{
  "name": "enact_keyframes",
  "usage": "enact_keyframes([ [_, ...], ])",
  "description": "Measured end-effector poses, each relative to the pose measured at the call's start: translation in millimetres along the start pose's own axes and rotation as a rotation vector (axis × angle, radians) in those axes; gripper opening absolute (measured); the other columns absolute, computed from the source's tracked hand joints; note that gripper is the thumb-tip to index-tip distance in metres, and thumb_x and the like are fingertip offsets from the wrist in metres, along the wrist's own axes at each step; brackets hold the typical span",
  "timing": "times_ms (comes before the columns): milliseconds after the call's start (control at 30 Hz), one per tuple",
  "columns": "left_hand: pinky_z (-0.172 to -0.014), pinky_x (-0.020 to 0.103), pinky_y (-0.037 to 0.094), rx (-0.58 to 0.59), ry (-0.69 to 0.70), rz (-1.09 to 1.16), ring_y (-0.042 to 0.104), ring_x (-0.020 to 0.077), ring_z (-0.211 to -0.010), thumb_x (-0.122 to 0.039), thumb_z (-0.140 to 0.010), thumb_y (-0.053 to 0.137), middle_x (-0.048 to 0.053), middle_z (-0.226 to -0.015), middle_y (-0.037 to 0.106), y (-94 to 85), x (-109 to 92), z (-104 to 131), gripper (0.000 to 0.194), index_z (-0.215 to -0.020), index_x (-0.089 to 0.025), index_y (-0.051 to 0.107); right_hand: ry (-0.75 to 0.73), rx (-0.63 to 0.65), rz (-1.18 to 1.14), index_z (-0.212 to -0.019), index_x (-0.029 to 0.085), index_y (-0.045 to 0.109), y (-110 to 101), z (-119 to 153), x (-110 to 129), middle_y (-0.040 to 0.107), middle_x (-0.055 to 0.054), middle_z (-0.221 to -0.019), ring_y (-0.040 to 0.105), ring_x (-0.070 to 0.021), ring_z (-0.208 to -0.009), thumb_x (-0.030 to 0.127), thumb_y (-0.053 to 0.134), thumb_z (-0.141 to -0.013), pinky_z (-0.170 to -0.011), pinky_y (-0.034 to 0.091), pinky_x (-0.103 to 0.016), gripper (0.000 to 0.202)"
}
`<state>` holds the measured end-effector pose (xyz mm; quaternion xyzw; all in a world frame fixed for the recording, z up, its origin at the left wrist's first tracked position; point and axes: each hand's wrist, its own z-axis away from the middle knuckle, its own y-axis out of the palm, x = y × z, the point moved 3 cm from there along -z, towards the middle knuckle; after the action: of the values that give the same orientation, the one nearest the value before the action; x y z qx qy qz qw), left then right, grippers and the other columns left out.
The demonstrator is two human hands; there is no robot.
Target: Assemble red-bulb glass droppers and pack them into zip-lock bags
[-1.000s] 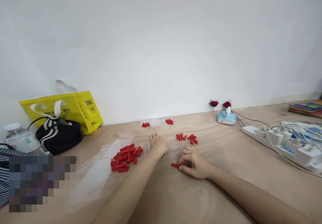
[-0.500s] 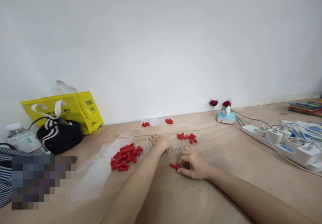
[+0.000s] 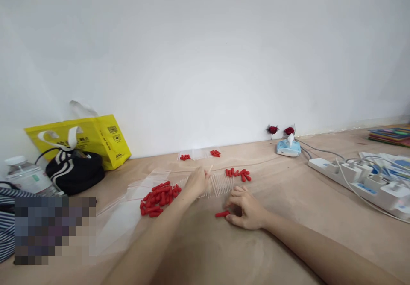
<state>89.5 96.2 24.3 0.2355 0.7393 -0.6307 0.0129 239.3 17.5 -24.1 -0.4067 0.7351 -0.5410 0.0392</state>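
My left hand (image 3: 198, 182) is closed in a pinch on a thin pale stick (image 3: 210, 169), which pokes up past the fingertips. It is over a row of similar thin sticks (image 3: 222, 184) lying side by side, part of which it covers. Close to me, my right hand (image 3: 244, 209) rests on the table with curled fingers. Its thumb and fingertips close on one end of a red club-shaped piece (image 3: 221, 214); the exact contact is partly hidden. A heap of such red pieces (image 3: 158, 198) lies left of the row, and several more red pieces (image 3: 238, 173) lie at its right end.
Clear plastic bags (image 3: 120, 221) lie at left, near a yellow bag (image 3: 112, 148), a black pouch (image 3: 77, 176) and a bottle (image 3: 28, 176). Small red clusters (image 3: 215, 153) sit by the wall. At right are a tissue pack (image 3: 288, 148) and a power strip (image 3: 361, 182) with cables.
My left hand has drawn back slightly and lifted a stick, which now shows at its fingertips. The red piece at my right fingertips has turned a little; that hand has barely moved.
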Motion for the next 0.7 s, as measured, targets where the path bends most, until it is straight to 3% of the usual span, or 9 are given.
enact_keyframes([
  [100, -0.067, 0.029, 0.042, 0.004, 0.137, 0.018, 0.056, 0.0178, -0.074, -0.020, -0.085, 0.042, 0.004, -0.080, 0.062, -7.4, 18, 35, 0.013, -0.086, -0.016, 0.054, 0.004, 0.000, -0.036, -0.090, 0.023, 0.063, 3, -1, 3, 0.058, -0.002, -0.079, 0.047, -0.0176, -0.078, 0.043, 0.063, -0.066, -0.072, 0.030, -0.033, 0.031],
  [167, -0.073, 0.028, 0.042, -0.006, 0.231, 0.031, 0.056, 0.0175, -0.080, -0.020, -0.083, 0.046, 0.003, -0.083, 0.062, -5.2, 31, 58, 0.010, -0.085, -0.018, 0.056, -0.012, 0.013, -0.055, -0.090, 0.026, 0.064, 6, -2, 7, 0.057, -0.002, -0.081, 0.047, -0.0170, -0.079, 0.043, 0.060, -0.070, -0.072, 0.030, -0.032, 0.026],
  [267, -0.073, 0.029, 0.043, -0.172, 0.462, 0.106, 0.056, 0.0178, -0.079, -0.021, -0.084, 0.044, 0.003, -0.083, 0.064, -0.6, 44, 81, 0.014, -0.087, -0.020, 0.058, -0.028, 0.028, -0.067, -0.080, 0.026, 0.065, 9, -4, 14, 0.057, -0.001, -0.078, 0.048, -0.0159, -0.078, 0.034, 0.057, -0.075, -0.073, 0.030, -0.032, 0.012],
  [367, -0.068, 0.028, 0.044, -0.253, 0.490, 0.159, 0.057, 0.0163, -0.074, -0.022, -0.085, 0.042, 0.003, -0.078, 0.062, 4.4, 51, 87, 0.018, -0.084, -0.019, 0.060, -0.002, 0.001, -0.077, -0.078, 0.021, 0.062, 10, -8, 17, 0.058, -0.002, -0.079, 0.048, -0.0166, -0.079, 0.024, 0.055, -0.076, -0.073, 0.033, -0.032, 0.008],
  [500, -0.068, 0.030, 0.042, -0.268, 0.553, 0.140, 0.056, 0.0164, -0.072, -0.021, -0.085, 0.043, 0.003, -0.077, 0.063, 6.0, 48, 85, 0.017, -0.085, -0.019, 0.061, 0.089, -0.065, -0.161, -0.084, 0.018, 0.059, 14, -16, 10, 0.060, -0.004, -0.081, 0.051, -0.0169, -0.080, 0.016, 0.052, -0.075, -0.073, 0.037, -0.032, 0.011],
  [600, -0.069, 0.031, 0.041, -0.258, 0.583, 0.135, 0.056, 0.0164, -0.072, -0.019, -0.085, 0.043, 0.003, -0.075, 0.064, 6.2, 46, 84, 0.017, -0.086, -0.019, 0.061, 0.115, -0.077, -0.245, -0.096, 0.018, 0.059, 20, -20, 4, 0.061, -0.005, -0.085, 0.054, -0.0173, -0.081, 0.019, 0.053, -0.077, -0.076, 0.039, -0.032, 0.021],
  [700, -0.069, 0.031, 0.041, -0.253, 0.592, 0.135, 0.055, 0.0162, -0.070, -0.019, -0.086, 0.043, 0.003, -0.074, 0.064, 6.6, 46, 85, 0.018, -0.086, -0.018, 0.061, 0.071, -0.047, -0.298, -0.094, 0.020, 0.063, 22, -21, 3, 0.062, -0.005, -0.083, 0.055, -0.0168, -0.079, 0.024, 0.050, -0.080, -0.073, 0.042, -0.030, 0.020],
])
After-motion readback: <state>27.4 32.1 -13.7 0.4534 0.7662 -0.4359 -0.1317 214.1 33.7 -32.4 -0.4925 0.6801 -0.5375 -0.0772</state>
